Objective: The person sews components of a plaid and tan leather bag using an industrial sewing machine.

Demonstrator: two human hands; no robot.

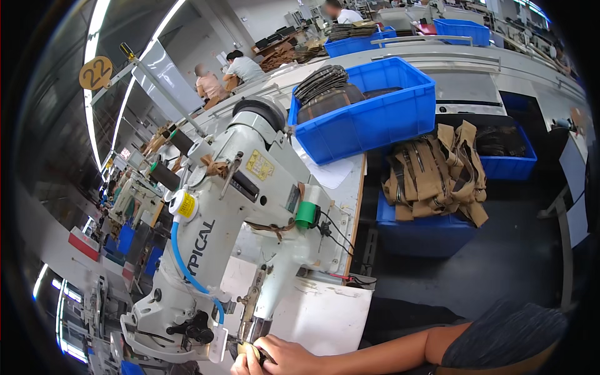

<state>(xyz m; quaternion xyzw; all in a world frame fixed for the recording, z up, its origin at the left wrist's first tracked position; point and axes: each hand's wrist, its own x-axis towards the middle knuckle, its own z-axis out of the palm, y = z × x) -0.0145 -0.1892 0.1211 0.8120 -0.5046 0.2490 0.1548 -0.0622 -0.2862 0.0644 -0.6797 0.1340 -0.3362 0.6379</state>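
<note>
At the lower edge, my right hand point(289, 359) is closed, fingers bent over a small tan and dark piece point(246, 349) at the sewing end of a white industrial sewing machine point(206, 250). Beside it, the fingertips of my left hand point(245, 366) pinch the same piece; the rest of that hand is cut off by the picture's edge. The piece touches the end of the machine's narrow metal arm point(265, 303). My fingers hide most of it, so its full shape cannot be made out. A blue tube point(181, 253) runs down the machine head.
A blue bin point(369, 128) with dark fabric pieces stands behind the machine. Tan strips with dark zips point(434, 172) are heaped on a lower blue bin point(425, 234) at the right. Another blue bin point(509, 165) sits beyond. Two seated people point(245, 67) are farther back.
</note>
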